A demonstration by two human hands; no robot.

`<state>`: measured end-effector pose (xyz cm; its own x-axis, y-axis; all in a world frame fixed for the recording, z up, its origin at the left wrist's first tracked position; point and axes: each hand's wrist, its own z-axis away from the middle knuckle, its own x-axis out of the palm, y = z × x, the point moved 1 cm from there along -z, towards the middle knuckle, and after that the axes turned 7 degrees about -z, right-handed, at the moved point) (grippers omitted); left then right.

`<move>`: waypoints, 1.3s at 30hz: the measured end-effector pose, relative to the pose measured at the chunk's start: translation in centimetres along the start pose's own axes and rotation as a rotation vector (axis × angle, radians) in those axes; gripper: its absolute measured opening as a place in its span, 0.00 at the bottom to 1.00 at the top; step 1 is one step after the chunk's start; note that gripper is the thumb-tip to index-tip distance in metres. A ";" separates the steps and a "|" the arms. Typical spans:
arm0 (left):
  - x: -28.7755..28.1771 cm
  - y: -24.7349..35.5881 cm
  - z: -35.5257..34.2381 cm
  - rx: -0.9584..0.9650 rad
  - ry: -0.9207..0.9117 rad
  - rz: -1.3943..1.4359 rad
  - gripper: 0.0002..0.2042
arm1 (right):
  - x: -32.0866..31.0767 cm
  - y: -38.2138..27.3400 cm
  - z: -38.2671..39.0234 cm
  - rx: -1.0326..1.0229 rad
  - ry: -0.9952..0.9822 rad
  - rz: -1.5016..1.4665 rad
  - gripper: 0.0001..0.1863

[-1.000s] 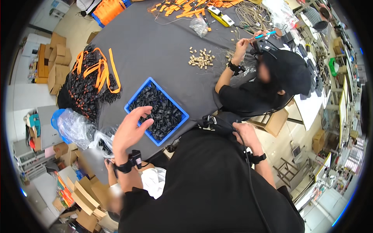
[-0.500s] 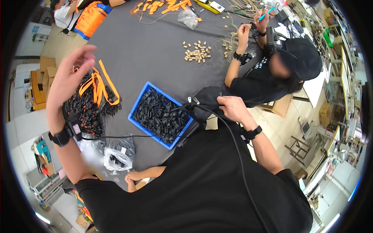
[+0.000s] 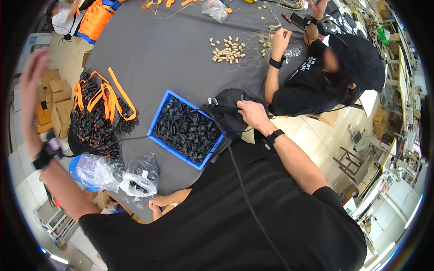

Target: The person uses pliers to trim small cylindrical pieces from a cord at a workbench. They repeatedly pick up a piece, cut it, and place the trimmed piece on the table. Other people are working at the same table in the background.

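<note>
My left hand (image 3: 35, 67) is raised out past the table's left edge, slightly blurred, its fingers stretched out with nothing in them. Closed fingers of my right hand (image 3: 254, 113) pinch the edge of a black fabric bag (image 3: 230, 101) in front of my body; small white tabs show on the bag. Beside it, a blue plastic bin (image 3: 156, 110) holds many small black plastic buckles (image 3: 185, 131). To the bin's left lies a heap of black pieces (image 3: 92, 131) with orange straps (image 3: 110, 101) on top.
Clear plastic bags (image 3: 141, 176) lie at the near left, where another person's hands (image 3: 156, 203) show. At right a co-worker (image 3: 312, 81) in black works by a pile of small beige cylinders (image 3: 228, 53). A black cable (image 3: 244, 194) runs across my shirt.
My left hand has swung outward to the left, away from the orange straps. My right hand has moved left onto the black bag. The co-worker has shifted, one hand rising toward the top edge.
</note>
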<state>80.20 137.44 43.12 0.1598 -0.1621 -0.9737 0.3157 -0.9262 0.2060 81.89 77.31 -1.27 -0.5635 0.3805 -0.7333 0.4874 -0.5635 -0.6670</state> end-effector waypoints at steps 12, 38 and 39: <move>36.1 11.5 14.2 0.080 -0.731 0.368 0.16 | -3.0 -0.2 1.9 0.311 -0.040 -0.153 0.21; 45.0 9.2 23.8 -0.407 -0.362 0.558 0.11 | -2.9 -3.1 -0.4 -0.106 -0.281 -0.377 0.10; 44.9 8.8 24.6 -0.420 -0.365 0.557 0.11 | -2.5 -3.3 -0.5 -0.110 -0.297 -0.366 0.10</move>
<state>67.12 113.61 -1.19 0.1040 -0.7338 -0.6714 0.6179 -0.4813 0.6217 82.00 78.56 2.76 -0.8692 0.3048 -0.3893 0.2804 -0.3446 -0.8959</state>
